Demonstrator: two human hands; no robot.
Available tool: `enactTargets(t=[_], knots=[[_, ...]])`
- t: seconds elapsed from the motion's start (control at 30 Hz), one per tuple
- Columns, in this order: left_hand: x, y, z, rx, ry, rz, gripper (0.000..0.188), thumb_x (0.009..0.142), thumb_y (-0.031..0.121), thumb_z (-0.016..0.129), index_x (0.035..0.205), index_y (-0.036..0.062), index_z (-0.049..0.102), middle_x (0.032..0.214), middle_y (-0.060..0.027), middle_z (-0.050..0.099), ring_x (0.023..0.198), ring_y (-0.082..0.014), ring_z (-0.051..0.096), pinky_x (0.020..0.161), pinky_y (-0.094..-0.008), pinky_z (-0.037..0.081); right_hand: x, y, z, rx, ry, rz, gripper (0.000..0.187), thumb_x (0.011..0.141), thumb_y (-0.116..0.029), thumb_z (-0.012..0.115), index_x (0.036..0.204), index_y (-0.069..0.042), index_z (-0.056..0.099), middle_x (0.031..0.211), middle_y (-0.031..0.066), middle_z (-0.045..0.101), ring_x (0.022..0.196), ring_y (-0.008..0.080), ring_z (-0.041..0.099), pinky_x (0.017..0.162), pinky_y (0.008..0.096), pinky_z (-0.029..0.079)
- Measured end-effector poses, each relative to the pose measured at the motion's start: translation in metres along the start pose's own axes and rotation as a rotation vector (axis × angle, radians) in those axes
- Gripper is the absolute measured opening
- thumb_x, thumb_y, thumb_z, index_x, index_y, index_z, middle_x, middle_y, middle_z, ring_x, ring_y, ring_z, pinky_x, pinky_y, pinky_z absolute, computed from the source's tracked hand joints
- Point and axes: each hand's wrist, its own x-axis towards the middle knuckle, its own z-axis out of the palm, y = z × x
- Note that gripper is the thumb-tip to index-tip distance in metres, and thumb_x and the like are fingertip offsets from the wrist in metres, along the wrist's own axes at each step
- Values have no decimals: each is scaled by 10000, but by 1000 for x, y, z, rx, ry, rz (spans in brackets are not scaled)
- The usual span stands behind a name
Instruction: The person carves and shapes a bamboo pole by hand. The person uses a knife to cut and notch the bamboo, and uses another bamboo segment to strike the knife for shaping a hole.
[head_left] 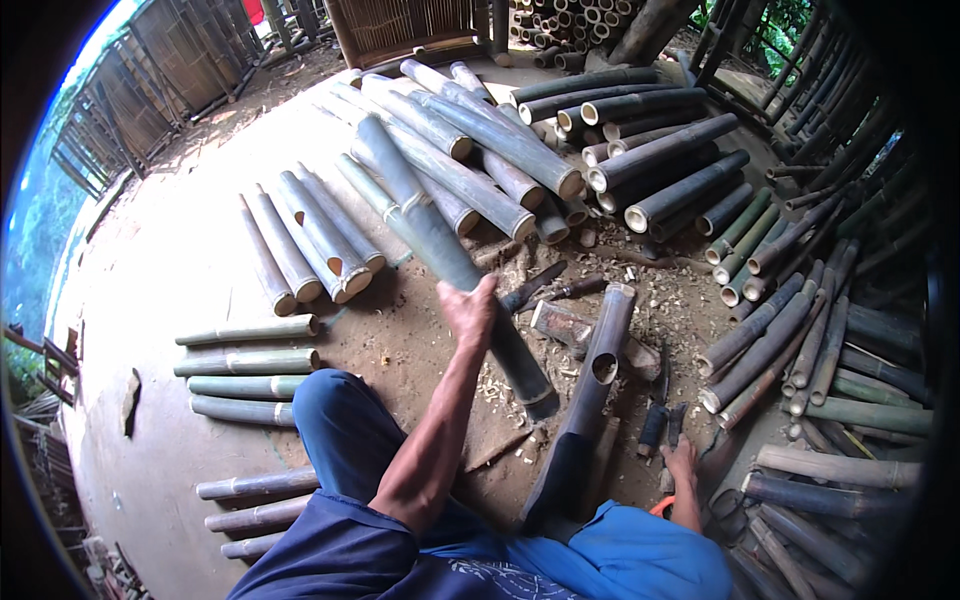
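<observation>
My left hand [470,308] is closed round a long grey-green bamboo tube [455,260], held at a slant over the ground with its near end above the wood chips. Down at the right, my right hand [681,460] has its fingers closed on the dark handle of a tool [676,425]; what lies under the fingers is hidden. Beside it rests another tool with a dark wrapped handle [652,428]. Between my knees lies a second bamboo tube [590,400] with an oval hole cut in its side. A blade tool [535,285] and a wooden block [563,324] lie past my left hand.
Cut bamboo tubes [485,180] are piled ahead, with more stacks [755,330] along the right. Short tubes lie in rows [248,360] at the left, and notched tubes [325,235] stand off front left. Wood chips [640,290] litter the ground. An orange object [662,507] touches my right wrist.
</observation>
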Motion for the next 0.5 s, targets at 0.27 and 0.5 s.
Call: enactTargets(t=[0.27, 0.5], knots=[[86, -102, -51, 707, 204, 107, 897, 677, 358, 930, 1359, -54, 519, 1242, -249, 616, 1140, -356, 625, 972, -476, 523, 22, 39, -15, -24, 4, -29, 412, 757, -175, 817, 1066, -13, 599, 989, 213, 712, 908, 391, 716, 780, 502, 560], [-113, 3, -14, 340, -1257, -55, 884, 799, 237, 813, 1530, 27, 362, 1301, -271, 582, 1281, -443, 546, 1051, -541, 471, -56, -141, -73, 1500, -534, -31, 589, 815, -127, 770, 1307, -93, 447, 1122, 135, 704, 1110, 236, 648, 1020, 418, 485]])
